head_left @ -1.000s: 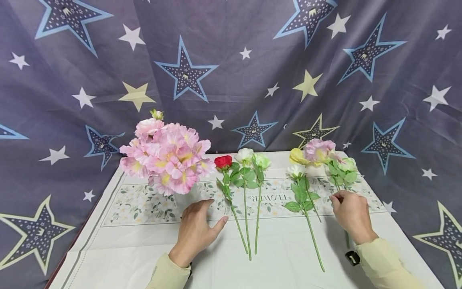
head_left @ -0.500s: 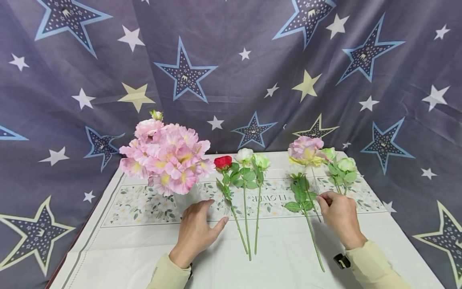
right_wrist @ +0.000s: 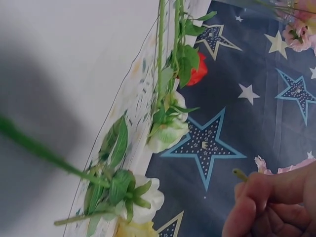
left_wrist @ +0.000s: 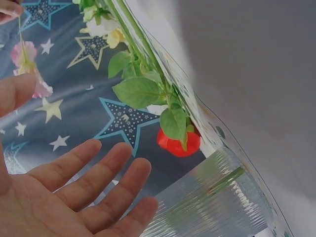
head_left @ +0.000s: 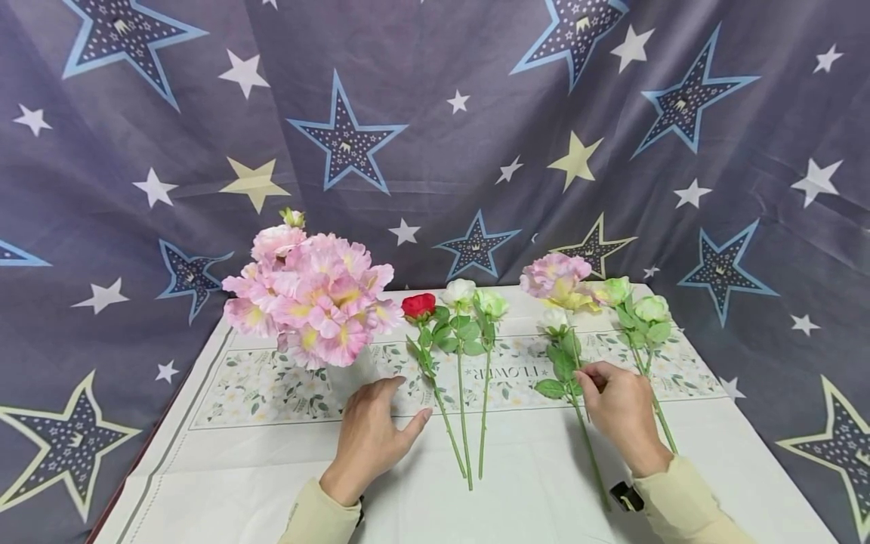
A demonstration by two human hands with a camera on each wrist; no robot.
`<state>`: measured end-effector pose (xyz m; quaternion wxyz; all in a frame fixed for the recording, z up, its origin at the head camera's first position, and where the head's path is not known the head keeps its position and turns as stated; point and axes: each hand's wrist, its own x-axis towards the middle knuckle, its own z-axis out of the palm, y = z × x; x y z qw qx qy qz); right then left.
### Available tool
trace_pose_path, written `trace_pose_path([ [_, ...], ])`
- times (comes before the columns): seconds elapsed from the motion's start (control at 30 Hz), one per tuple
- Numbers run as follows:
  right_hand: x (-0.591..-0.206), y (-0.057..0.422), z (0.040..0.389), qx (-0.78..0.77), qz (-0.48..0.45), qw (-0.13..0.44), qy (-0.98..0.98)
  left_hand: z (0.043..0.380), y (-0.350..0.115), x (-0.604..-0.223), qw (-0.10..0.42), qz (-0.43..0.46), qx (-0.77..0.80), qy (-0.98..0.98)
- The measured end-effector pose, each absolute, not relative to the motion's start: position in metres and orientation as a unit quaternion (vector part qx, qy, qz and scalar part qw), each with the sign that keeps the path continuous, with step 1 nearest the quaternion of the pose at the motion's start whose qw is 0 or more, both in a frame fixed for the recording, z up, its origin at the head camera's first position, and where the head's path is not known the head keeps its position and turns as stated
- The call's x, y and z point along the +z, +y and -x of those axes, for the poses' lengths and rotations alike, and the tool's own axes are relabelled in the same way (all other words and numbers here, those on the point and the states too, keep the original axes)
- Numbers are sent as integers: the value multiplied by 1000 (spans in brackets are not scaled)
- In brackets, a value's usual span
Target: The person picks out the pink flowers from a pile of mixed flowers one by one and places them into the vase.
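My right hand (head_left: pixel 624 412) pinches the thin stem of a pink-and-yellow artificial flower (head_left: pixel 553 276), raised above the table's right half. In the right wrist view the cut stem tip (right_wrist: pixel 240 174) pokes out past the fingers. Below the hand lies a white rose (head_left: pixel 557 322) with a long green stem. My left hand (head_left: pixel 370 438) has its fingers spread, next to a clear ribbed vase (left_wrist: pixel 212 195), which shows best in the left wrist view. A large pink bouquet (head_left: pixel 319 302) fills the vase and largely hides it in the head view.
A red rose (head_left: pixel 418 305), a white rose (head_left: pixel 460 293) and a light green rose (head_left: pixel 492 304) lie mid-table. Green roses (head_left: pixel 651 308) lie at the right. A yellow flower (right_wrist: pixel 129 229) shows beside the white rose. A starry curtain (head_left: pixel 435 136) hangs behind.
My right hand has moved left, carrying the pink-and-yellow flower away from the green roses to above the white rose. The left hand has stayed in place.
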<state>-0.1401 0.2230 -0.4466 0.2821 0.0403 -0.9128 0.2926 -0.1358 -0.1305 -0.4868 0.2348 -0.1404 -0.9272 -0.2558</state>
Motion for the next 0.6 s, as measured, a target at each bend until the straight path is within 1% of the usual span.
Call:
trace_pose_path([
  [0.13, -447, 216, 137, 295, -49, 288, -910, 135, -130, -487, 232, 140, -258, -927],
  [0.4, -447, 203, 133, 341, -47, 258, -903, 134, -128, -487, 228, 137, -263, -927],
  [0.6, -450, 194, 131, 343, -61, 264, -899, 134, -126, -486, 227, 139, -272, -925],
])
